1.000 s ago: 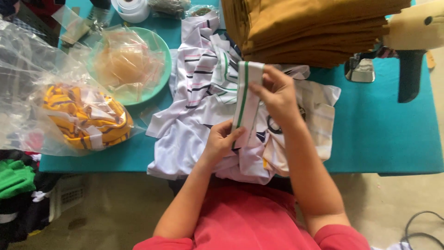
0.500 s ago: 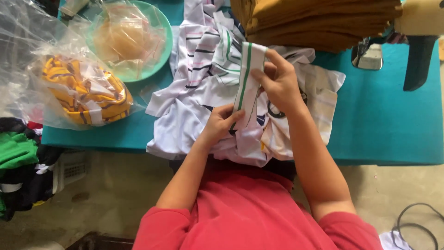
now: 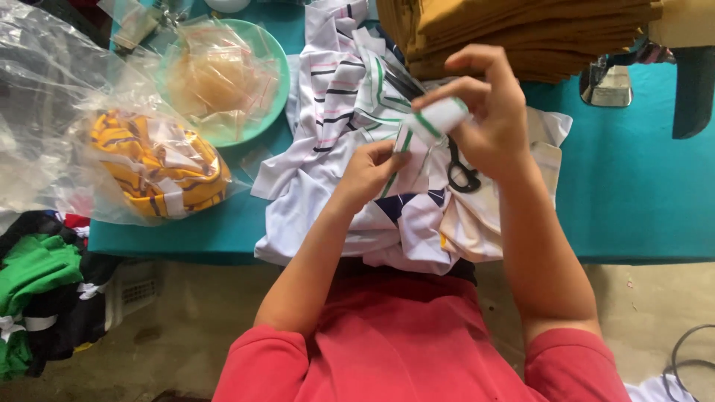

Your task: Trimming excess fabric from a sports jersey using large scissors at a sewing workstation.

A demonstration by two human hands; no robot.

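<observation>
Strip of white knit fabric with a green stripe (image 3: 418, 132) was held between both hands above the heap of white striped garments (image 3: 335, 112) on the teal table (image 3: 633, 186). Right hand (image 3: 488, 112) pinched its upper, folded end, fingers closed on it. Left hand (image 3: 372, 167) pinched the lower end, fingers likewise closed. Long axis ran diagonally, upper right to lower left. Left hand sat nearer the body; right hand higher and farther out. Black-handled scissors (image 3: 462, 175) lay just beneath the right hand.
</observation>
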